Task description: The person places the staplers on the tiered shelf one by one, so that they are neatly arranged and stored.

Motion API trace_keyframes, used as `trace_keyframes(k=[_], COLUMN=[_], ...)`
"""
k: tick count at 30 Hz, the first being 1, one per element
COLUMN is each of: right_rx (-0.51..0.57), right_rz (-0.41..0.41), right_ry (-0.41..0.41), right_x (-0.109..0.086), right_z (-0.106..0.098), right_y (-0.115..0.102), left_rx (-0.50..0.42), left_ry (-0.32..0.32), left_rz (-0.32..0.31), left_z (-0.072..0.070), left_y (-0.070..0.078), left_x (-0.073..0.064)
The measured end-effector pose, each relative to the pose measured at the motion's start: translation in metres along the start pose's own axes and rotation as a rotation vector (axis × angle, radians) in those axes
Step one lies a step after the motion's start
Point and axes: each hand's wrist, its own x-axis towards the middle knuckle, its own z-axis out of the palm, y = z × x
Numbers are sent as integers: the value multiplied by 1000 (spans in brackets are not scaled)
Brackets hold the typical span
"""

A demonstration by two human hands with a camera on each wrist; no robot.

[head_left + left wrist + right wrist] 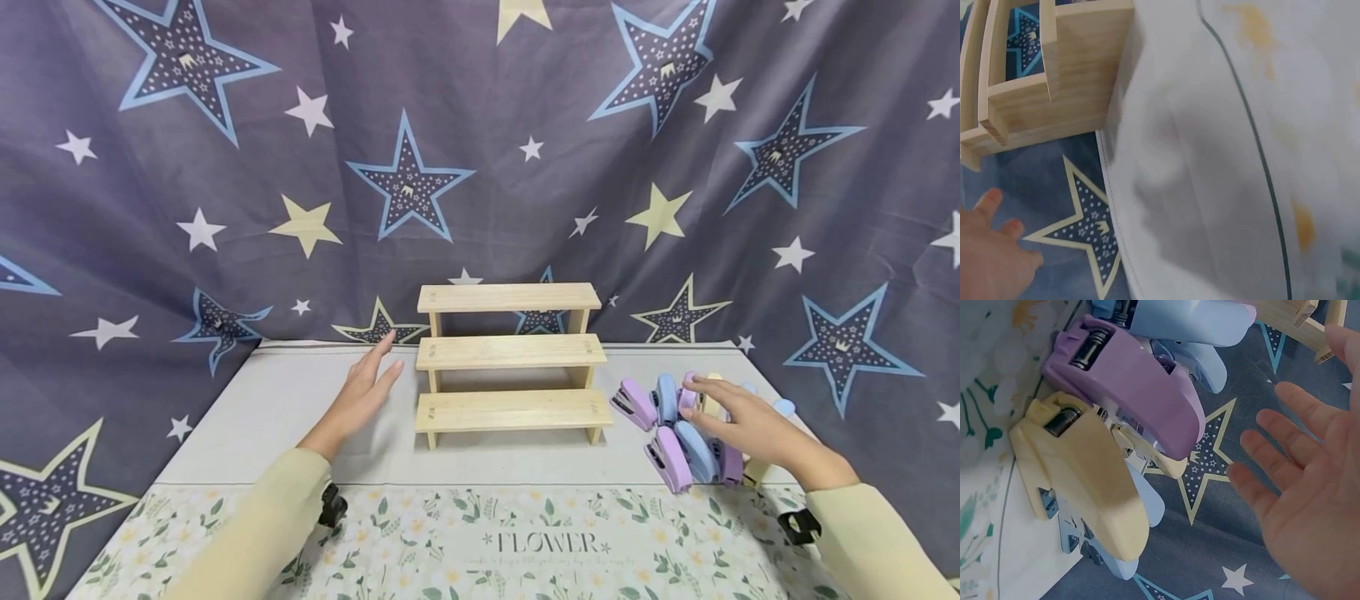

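Observation:
Several staplers in purple, blue and cream stand grouped on the right of the table, among them a purple stapler (669, 460), a blue stapler (696, 451) and a cream stapler (1088, 481). My right hand (742, 417) hovers over this group with fingers extended, holding nothing; it hides part of the staplers. In the right wrist view the right hand (1310, 475) shows its spread fingers apart from them. Left of a three-step wooden rack (513, 410), my left hand (360, 398) is held in the air, empty, fingers loosely straight. The left wrist view shows the left hand (997, 250) near the rack's side (1085, 62).
The white table (285, 417) carries a flower-print mat (420, 533) along its front. Behind it hangs a dark star-patterned curtain (450, 83). The rack's three steps bear no objects.

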Motion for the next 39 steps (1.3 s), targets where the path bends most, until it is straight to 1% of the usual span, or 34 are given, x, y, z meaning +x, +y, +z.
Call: trace_keyframes(k=[3,5,7,10,13,17,20,24,26,27,31,33,35,39], right_rx=[5,13,27,65,92,96,109,147,164,167,194,196,202,182], right_rz=[-11,-27,-44,-57,-59,-56,-47,-25,-6,1,27,25,27,40], right_ry=[17,29,37,40,39,30,17,-15,-50,-68,-133,-145,-153,-162], right_x=[-1,-2,-2,-2,-3,-5,-8,-11,-12,-13,-14,-14,-15,-16], right_z=[0,1,1,2,3,4,6,9,11,11,14,16,19,23], right_y=[-1,-1,-1,0,0,0,-1,-2,-3,-3,-4,-3,-3,-3], left_rx=[-103,-157,-197,-220,-256,-329,-368,-394,-451,-500,-747,-825,-853,-866], left_ry=[-7,-20,-29,-34,-27,-15,-5,22,41,50,75,78,71,50], left_rz=[5,-13,-43,-83,-81,-78,-122,-175,-192,-198,-227,-234,-242,-250], left_z=[7,11,14,18,23,29,33,37,40,41,47,48,49,49], left_y=[1,2,3,4,4,3,2,3,4,5,6,6,7,7], left_x=[8,12,15,18,22,27,29,30,30,30,33,34,34,34])
